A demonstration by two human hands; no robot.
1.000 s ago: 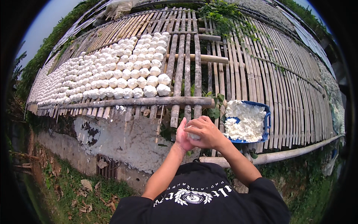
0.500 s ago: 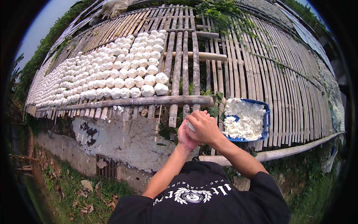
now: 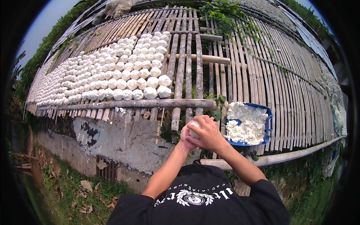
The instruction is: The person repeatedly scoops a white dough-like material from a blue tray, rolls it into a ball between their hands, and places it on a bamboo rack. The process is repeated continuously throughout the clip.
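A lump of soft white dough-like paste [image 3: 194,129] shows between my cupped hands, partly hidden by the fingers. My left hand [image 3: 186,139] curls beneath and beside it. Over the top, my right hand [image 3: 207,132] wraps it with bent fingers. Just right of my hands, a blue plastic tub [image 3: 270,125] holds loose, crumbly white paste [image 3: 250,129], with a patch of its blue bottom showing. Rows of rounded white lumps [image 3: 129,84] cover the bamboo rack to the left; the nearest row ends a little above and left of my hands.
A slatted bamboo rack [image 3: 240,78] stretches ahead, with gaps between its slats. Horizontal poles [image 3: 150,103] edge it, and another bamboo pole [image 3: 273,157] lies close by my right arm. Green vines [image 3: 221,13] grow through it. Below left stands a weathered concrete wall [image 3: 127,140].
My right hand has turned over the lump, and more of the white paste shows between the hands. The view has shifted slightly, so the rack and tub sit a little lower.
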